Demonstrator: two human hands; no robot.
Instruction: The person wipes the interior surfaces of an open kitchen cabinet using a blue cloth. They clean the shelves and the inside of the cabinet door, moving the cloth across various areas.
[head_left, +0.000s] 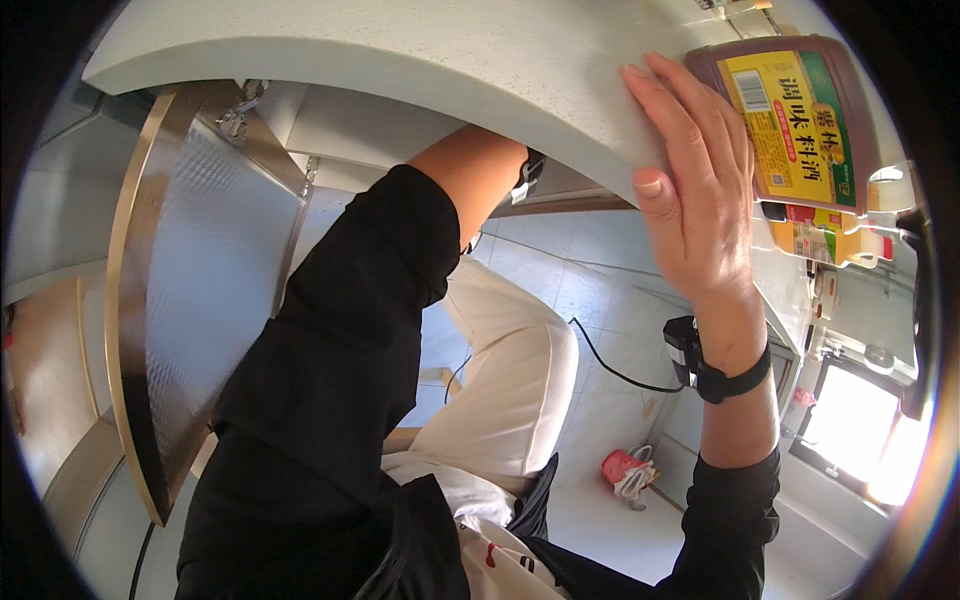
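My left forearm reaches under the countertop into a cabinet; the left hand is hidden inside, beyond a black wrist strap. Before it, a cabinet door (217, 240) with a textured panel and gold edge stands swung out. My right hand (697, 157) rests palm down at the edge of the white countertop (480, 52), fingers extended and a little apart, holding nothing. Close beside its fingers is a large plastic jug of cooking wine (795, 127) with a yellow and green label. A black device (682, 349) is strapped to my right wrist, with a black cable.
A yellow bottle (821, 244) with a red cap stands past the jug on the countertop. A red container (622, 469) with whitish material is on the tiled floor (600, 289). My bent leg in pale trousers (510, 367) is below the counter. A bright window (855, 420) is at right.
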